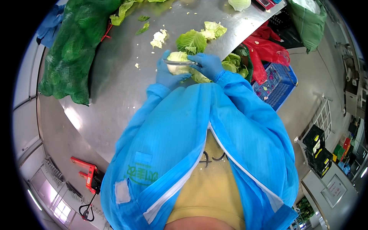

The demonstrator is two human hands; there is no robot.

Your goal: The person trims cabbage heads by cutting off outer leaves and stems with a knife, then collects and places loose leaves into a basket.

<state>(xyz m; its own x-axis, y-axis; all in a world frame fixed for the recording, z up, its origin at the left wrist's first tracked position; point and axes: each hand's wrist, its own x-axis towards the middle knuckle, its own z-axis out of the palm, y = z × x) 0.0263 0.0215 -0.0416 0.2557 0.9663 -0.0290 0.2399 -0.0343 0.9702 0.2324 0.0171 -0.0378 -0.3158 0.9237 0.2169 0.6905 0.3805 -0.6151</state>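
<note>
My left hand (168, 74), in a blue glove, is wrapped round a pale, trimmed cabbage (178, 68) over the metal table (119, 76). A knife (180, 62) lies across the cabbage, its blade pointing left. My right hand (209, 65), also gloved in blue, is closed on the knife's handle, which the fingers mostly hide. Just beyond the hands lies a loose green cabbage leaf (191, 41), with another leaf (214, 30) beside it. White cabbage scraps (158, 38) sit further left.
A green mesh sack (73, 53) of cabbages stands at the left. On the right are leaves (234, 63) in a dark bag, a red mesh bag (264, 50), a blue crate (278, 86) and a green sack (308, 27). Another cabbage (239, 4) is at the far edge.
</note>
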